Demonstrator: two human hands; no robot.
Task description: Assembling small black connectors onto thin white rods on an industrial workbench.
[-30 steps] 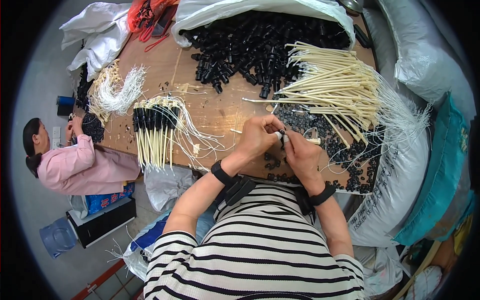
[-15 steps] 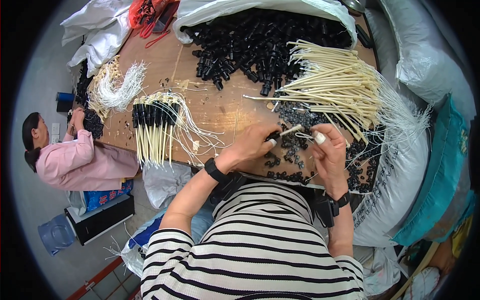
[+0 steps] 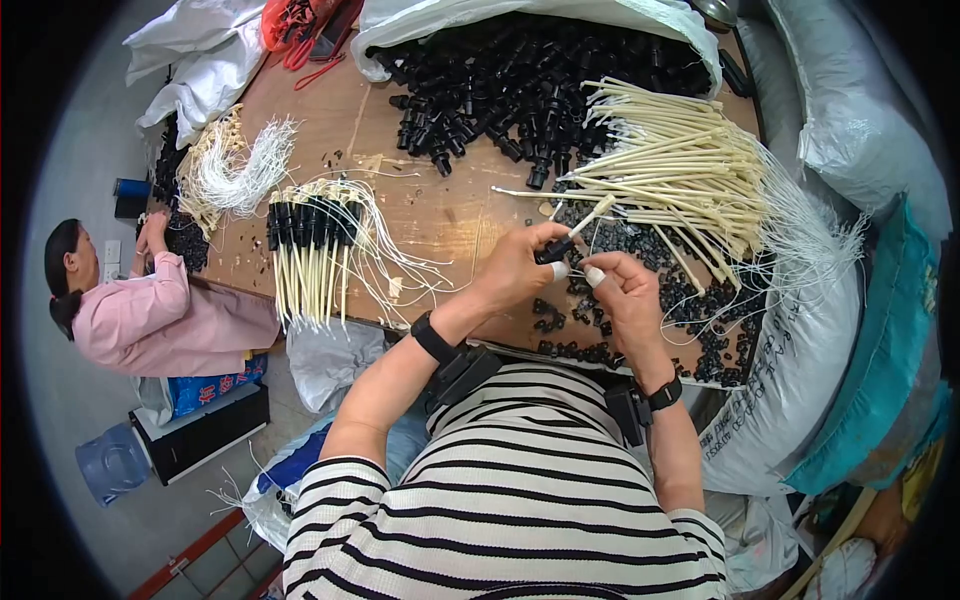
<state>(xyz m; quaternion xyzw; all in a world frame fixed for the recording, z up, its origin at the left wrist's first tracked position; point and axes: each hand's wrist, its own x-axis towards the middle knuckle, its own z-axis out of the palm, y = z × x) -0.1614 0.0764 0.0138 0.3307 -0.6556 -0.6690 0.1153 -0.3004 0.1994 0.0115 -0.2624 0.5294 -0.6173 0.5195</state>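
Observation:
My left hand [image 3: 525, 262] is closed on a black plastic fitting [image 3: 553, 250], and a cream tube [image 3: 592, 216] sticks out of it toward the upper right. Close beside it, my right hand [image 3: 625, 290] is pinched, white tape on the thumb. A thin white cord [image 3: 594, 243] runs down from the tube toward its fingertips; whether a small part is also in the pinch is too small to tell. Under both hands lie many small black clips [image 3: 620, 240]. Left of them rests a row of finished-looking black fittings with cream tubes [image 3: 310, 250] and loose white cords.
A white sack [image 3: 480, 17] spills black fittings [image 3: 500, 90] at the back. Cream tubes with white cords [image 3: 690, 170] are piled at the right. Stuffed sacks [image 3: 790, 370] crowd the table's right edge. A person in pink [image 3: 150, 310] works at the far left.
My right hand has moved left and closer to my left hand. The tube in the fitting now points more steeply upward, and the cord hangs down from it.

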